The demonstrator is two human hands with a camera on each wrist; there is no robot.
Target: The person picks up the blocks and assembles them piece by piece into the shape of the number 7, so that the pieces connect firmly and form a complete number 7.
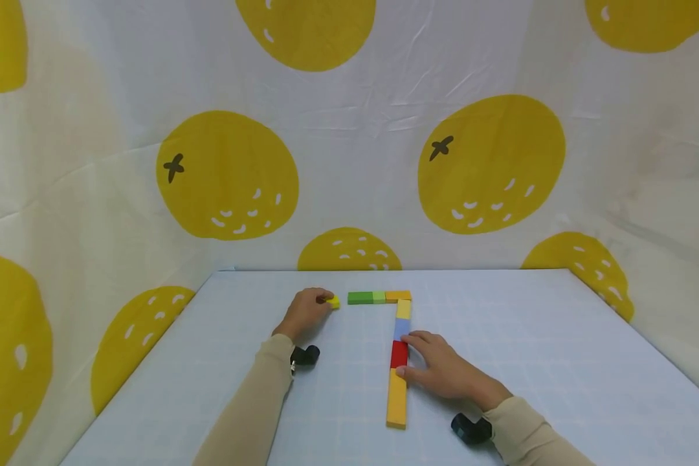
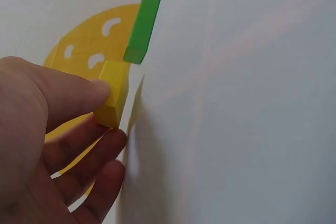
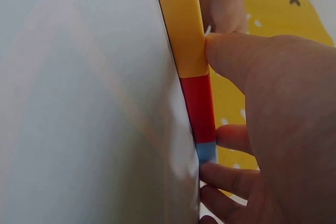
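In the head view my left hand (image 1: 306,313) pinches a small yellow block (image 2: 112,93) between thumb and fingers, just left of a short horizontal row. That row runs from a green block (image 1: 360,298) through a light green block (image 1: 379,297) to an orange block (image 1: 398,296). Below its right end a column comes toward me: a pale yellow block (image 1: 404,309), a blue block (image 1: 402,329), a red block (image 1: 399,355) and a long orange block (image 1: 396,398). My right hand (image 1: 445,369) touches the column, thumb on the long orange block, fingertips by the blue and red ones.
The blocks lie on a white table (image 1: 530,349) with a faint grid. Behind it hangs a pale curtain (image 1: 355,162) printed with large yellow fruit. Black wrist cameras (image 1: 470,429) sit on both wrists.
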